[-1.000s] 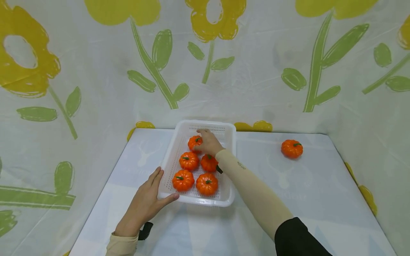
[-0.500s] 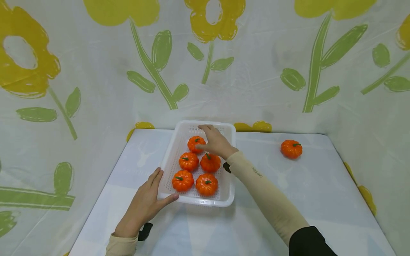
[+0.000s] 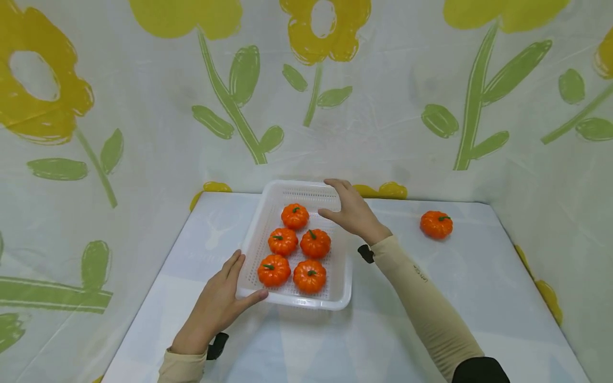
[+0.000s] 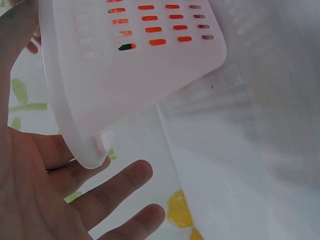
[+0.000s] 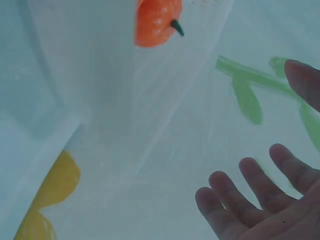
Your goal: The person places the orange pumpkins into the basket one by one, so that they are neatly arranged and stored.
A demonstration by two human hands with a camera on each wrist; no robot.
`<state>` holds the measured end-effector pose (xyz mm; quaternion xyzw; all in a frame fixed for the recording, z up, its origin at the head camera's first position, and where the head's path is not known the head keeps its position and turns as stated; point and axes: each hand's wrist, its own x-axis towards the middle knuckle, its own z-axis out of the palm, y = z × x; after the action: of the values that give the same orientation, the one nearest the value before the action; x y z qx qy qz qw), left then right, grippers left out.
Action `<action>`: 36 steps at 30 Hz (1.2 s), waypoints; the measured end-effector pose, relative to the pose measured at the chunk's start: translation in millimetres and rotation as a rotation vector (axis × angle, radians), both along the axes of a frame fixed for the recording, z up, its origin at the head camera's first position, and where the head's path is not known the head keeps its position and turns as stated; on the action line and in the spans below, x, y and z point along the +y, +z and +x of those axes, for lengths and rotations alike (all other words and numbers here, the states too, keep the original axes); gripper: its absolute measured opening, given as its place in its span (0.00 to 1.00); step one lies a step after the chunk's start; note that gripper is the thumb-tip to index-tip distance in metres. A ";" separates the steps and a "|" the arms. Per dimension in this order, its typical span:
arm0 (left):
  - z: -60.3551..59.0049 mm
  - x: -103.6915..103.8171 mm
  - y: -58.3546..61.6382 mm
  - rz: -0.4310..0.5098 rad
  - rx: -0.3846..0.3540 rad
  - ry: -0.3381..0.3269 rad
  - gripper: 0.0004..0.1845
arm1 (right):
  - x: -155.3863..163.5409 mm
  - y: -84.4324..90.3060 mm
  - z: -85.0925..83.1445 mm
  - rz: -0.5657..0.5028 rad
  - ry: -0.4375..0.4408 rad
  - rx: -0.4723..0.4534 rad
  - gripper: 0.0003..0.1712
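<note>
A white plastic basket [image 3: 342, 298] stands on the table with several small orange pumpkins in it, among them a front-right pumpkin [image 3: 309, 276] and a back pumpkin [image 3: 295, 216]. My left hand [image 3: 217, 303] rests against its near-left corner, thumb at the front rim and straight fingers along the left side. In the left wrist view, those fingers spread beside the basket's slotted wall [image 4: 125, 75]. Over the basket's right rim, my right hand [image 3: 356, 213] is held with fingers spread. Nothing is in it, as the right hand [image 5: 270, 200] in the right wrist view also shows.
One more orange pumpkin [image 3: 436, 225] lies on the table [image 3: 460, 287] at the back right, apart from the basket. A white curtain [image 3: 383, 117] with yellow flowers and green leaves surrounds the table at the back and sides.
My right hand has drawn back to the right, from above the back pumpkin inside the basket to the right rim. The left hand and the basket have stayed put.
</note>
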<state>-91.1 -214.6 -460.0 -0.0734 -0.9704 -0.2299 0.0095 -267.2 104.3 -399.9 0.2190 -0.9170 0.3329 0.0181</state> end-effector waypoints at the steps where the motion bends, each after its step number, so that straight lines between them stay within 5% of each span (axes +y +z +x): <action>1: 0.1 -0.1 0.2 0.002 0.001 -0.001 0.62 | 5.2 -0.2 -0.1 -0.001 -0.019 -0.004 0.45; 8: 0.0 0.2 0.0 0.003 -0.006 0.000 0.62 | 41.3 4.6 -0.1 -0.023 -0.122 -0.017 0.46; 25: 1.1 0.9 -1.5 0.003 -0.004 0.005 0.61 | 132.4 -6.4 7.8 -0.015 -0.203 0.074 0.45; 36: 1.1 0.6 -1.3 -0.002 -0.002 0.006 0.61 | 183.8 -12.2 16.8 -0.012 -0.330 0.024 0.48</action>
<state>-90.0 -214.0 -461.3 -0.0702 -0.9708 -0.2291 0.0092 -250.4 288.1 -412.0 0.0695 -0.9383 0.3281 0.0846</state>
